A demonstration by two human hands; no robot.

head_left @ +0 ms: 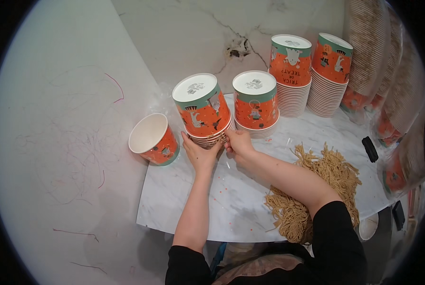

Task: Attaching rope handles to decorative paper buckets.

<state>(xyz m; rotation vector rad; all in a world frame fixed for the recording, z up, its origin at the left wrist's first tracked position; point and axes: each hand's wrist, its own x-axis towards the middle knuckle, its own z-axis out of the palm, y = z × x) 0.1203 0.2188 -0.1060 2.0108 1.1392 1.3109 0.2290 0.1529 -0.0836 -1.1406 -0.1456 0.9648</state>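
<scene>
Now, mid-frame, the left hand (202, 156) grasps an upturned paper-cup stack (205, 115); the right hand (240, 142) pinches tan string (223, 137) against its rims.

At the fingertips of the right hand (240, 144) there is something tan, too small to tell exactly. Several fingers of the left hand (203, 158) are hidden by the cup stack (205, 112). The right forearm (288, 173) covers part of the tan strands (333, 171). At far right, bagged cups (364, 45) are cut off.
</scene>
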